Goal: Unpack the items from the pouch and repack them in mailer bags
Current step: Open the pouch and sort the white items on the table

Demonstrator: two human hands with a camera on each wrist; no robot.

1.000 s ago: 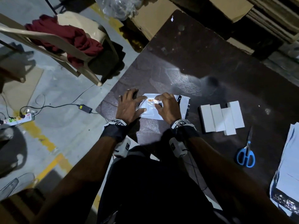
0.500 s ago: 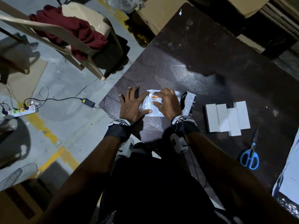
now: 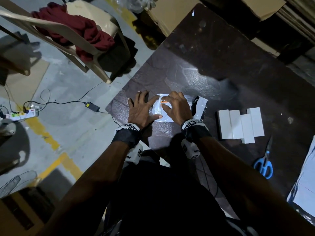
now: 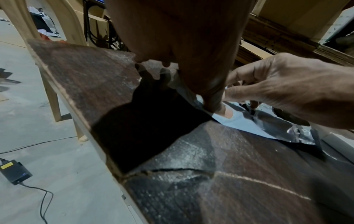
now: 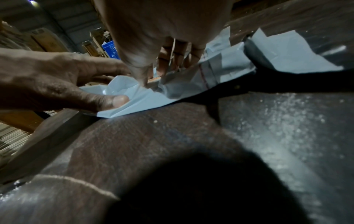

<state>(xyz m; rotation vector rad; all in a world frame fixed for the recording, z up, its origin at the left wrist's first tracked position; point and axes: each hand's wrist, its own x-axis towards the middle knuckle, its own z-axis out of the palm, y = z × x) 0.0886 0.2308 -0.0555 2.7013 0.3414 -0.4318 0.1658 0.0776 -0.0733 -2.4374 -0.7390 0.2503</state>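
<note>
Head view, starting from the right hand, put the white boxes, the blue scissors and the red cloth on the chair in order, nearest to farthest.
From the right hand, which rests on the mailer bag:
1. White boxes, on the table just to its right.
2. Blue scissors, farther right, toward the table's near edge.
3. Red cloth, off the table, on the chair at the far left.

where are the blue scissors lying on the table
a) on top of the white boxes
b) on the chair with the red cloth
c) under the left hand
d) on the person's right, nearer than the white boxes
d: the head view shows the scissors flat on the table, right of both hands and nearer the person than the row of white boxes, not touching them.
</note>
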